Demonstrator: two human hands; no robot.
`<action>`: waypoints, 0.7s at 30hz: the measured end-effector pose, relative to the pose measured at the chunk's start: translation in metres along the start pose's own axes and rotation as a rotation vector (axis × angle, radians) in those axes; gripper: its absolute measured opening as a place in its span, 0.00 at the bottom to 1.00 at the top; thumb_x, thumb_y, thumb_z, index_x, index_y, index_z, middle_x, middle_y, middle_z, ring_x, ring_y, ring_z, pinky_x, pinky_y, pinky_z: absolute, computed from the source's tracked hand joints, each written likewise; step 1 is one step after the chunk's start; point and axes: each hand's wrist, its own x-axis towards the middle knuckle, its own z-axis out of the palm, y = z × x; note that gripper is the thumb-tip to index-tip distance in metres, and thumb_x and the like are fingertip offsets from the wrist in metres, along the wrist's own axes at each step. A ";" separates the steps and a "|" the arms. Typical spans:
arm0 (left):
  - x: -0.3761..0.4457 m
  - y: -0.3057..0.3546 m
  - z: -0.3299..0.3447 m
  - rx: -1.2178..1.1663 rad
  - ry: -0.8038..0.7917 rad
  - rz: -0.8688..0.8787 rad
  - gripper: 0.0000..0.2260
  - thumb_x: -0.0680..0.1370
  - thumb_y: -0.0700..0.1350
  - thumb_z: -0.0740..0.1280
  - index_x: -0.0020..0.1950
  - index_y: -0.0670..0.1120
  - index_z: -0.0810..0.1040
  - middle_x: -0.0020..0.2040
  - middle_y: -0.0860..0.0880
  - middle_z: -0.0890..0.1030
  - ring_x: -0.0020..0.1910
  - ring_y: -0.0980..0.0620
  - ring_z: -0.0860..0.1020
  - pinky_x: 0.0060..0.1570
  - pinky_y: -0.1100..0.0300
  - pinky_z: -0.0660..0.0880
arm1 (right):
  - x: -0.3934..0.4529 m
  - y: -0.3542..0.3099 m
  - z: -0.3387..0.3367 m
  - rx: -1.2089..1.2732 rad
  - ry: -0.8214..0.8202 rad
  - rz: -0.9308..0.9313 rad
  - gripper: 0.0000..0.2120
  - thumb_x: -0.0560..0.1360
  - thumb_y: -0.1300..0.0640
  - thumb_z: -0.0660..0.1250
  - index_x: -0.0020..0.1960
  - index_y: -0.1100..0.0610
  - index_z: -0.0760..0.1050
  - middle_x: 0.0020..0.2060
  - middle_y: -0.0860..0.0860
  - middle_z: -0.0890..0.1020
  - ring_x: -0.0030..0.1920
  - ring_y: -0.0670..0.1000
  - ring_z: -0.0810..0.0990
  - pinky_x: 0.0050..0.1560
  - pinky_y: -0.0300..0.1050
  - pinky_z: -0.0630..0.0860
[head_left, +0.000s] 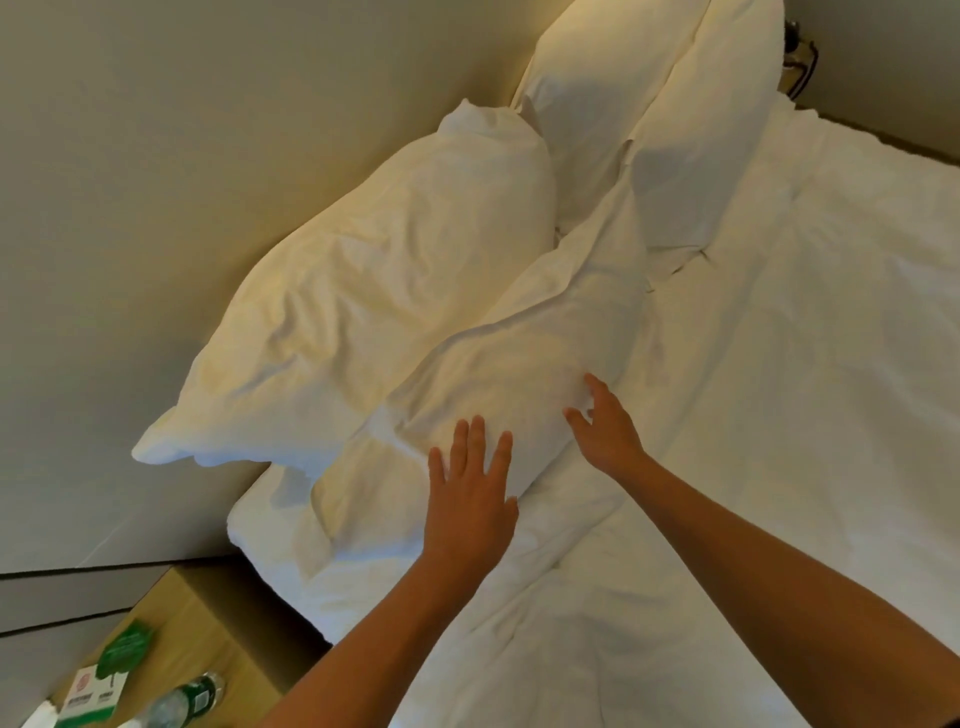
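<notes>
A white pillow lies flat on the white bed, slanting from lower left to upper right. My left hand rests palm down on its near edge with the fingers straight and spread. My right hand touches the pillow's right side, fingers relaxed and slightly bent. Behind it a second white pillow leans against the beige headboard wall. Two more pillows stand further along the head of the bed.
A wooden bedside table stands at the lower left, carrying a green-capped water bottle, a green leaf-shaped card and a small printed card. A dark fixture hangs on the wall at the top right.
</notes>
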 end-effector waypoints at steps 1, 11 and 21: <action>-0.004 0.000 0.009 0.041 -0.004 0.010 0.36 0.81 0.56 0.64 0.84 0.52 0.50 0.84 0.43 0.41 0.83 0.40 0.40 0.77 0.32 0.50 | 0.001 0.003 0.005 0.059 0.004 0.055 0.34 0.82 0.45 0.65 0.83 0.51 0.56 0.79 0.55 0.67 0.75 0.59 0.71 0.74 0.58 0.70; 0.021 -0.045 0.050 0.195 0.062 0.020 0.51 0.68 0.56 0.78 0.84 0.50 0.53 0.84 0.39 0.45 0.83 0.37 0.44 0.72 0.25 0.48 | 0.033 0.003 0.063 0.634 -0.019 0.438 0.51 0.72 0.31 0.71 0.82 0.34 0.40 0.83 0.50 0.57 0.77 0.62 0.66 0.63 0.70 0.77; 0.082 -0.128 0.042 0.314 0.233 0.062 0.46 0.74 0.52 0.74 0.84 0.51 0.49 0.84 0.38 0.46 0.83 0.37 0.46 0.70 0.22 0.49 | 0.090 -0.054 0.099 0.547 0.033 0.429 0.60 0.59 0.20 0.69 0.79 0.29 0.38 0.78 0.52 0.66 0.71 0.63 0.72 0.48 0.63 0.85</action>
